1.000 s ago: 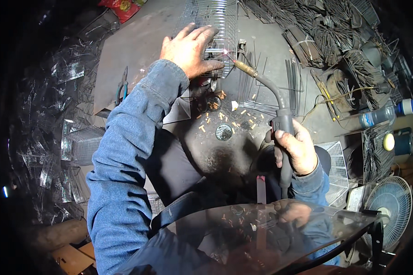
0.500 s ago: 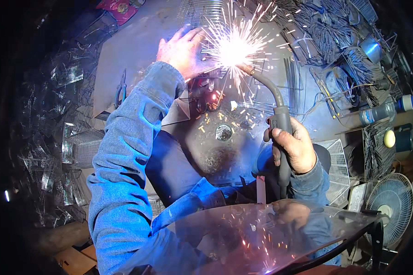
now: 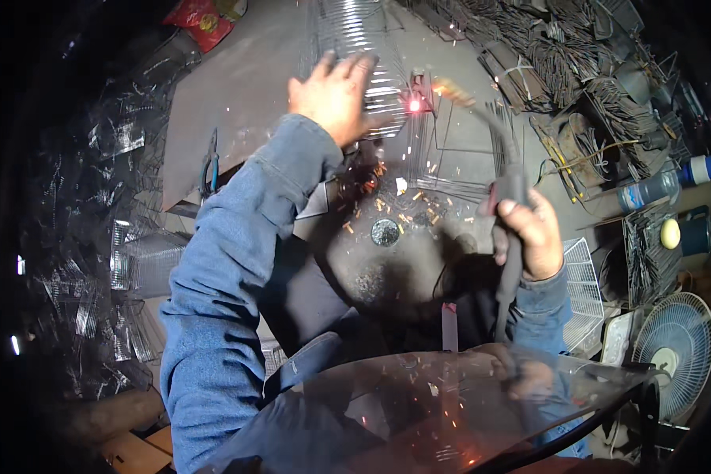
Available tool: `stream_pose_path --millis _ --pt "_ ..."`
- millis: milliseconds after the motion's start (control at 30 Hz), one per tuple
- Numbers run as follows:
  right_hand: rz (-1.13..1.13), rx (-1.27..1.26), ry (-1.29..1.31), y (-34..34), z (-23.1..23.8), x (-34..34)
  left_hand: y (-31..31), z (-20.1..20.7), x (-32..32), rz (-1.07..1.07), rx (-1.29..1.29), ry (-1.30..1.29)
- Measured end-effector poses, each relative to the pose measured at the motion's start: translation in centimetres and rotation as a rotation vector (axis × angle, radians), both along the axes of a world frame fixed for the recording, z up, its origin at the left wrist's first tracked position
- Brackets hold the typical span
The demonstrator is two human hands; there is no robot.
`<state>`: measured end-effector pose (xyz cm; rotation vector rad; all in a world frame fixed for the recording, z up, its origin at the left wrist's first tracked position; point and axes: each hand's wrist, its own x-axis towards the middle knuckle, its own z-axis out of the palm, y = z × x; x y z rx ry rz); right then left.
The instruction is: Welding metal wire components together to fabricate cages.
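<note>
My left hand (image 3: pixel 332 99) is at the left side of a wire basket (image 3: pixel 383 87), its fingers stretched out and spread, slightly blurred. I cannot tell whether the fingertips touch the wires. My right hand (image 3: pixel 536 237) is closed around the handle of a welding torch (image 3: pixel 510 189). The torch's curved neck is smeared by motion, and its tip lies to the right of the basket. A small red-hot spot (image 3: pixel 415 103) glows beside the basket's right side. Thin loose wire rods (image 3: pixel 450 186) lie on the table below that spot.
A tinted face shield (image 3: pixel 419 403) fills the lower edge. Pliers (image 3: pixel 209 162) lie on the table at the left. Bundles of metal rods (image 3: pixel 561 63) heap at the far right, above a water bottle (image 3: pixel 648 193) and a fan (image 3: pixel 671 355). Wire baskets (image 3: pixel 150 257) pile up at the left.
The bright arc and spray of sparks have gone out, leaving a red glow. The torch has moved right, away from the basket. My left hand has shifted slightly right and its fingers have spread.
</note>
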<state>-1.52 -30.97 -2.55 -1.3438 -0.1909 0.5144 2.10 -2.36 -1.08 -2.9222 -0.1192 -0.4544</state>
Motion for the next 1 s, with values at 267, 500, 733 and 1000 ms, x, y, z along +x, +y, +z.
stream_pose_path --millis 267,500,733,1000 --pt "-0.162 0.379 0.193 0.9 -5.5 5.2 1.1 4.1 5.9 -0.542 0.268 0.261" --pt "-0.300 0.214 0.059 2.7 -5.6 7.9 -3.4 3.5 12.4 -0.350 0.229 0.232" --pt "-0.220 0.059 -0.012 5.5 -5.3 7.8 -4.5 3.4 16.2 -0.225 0.206 0.242" --pt "-0.301 0.082 -0.185 5.9 -5.1 7.0 -5.1 3.4 16.9 -0.194 0.202 0.264"
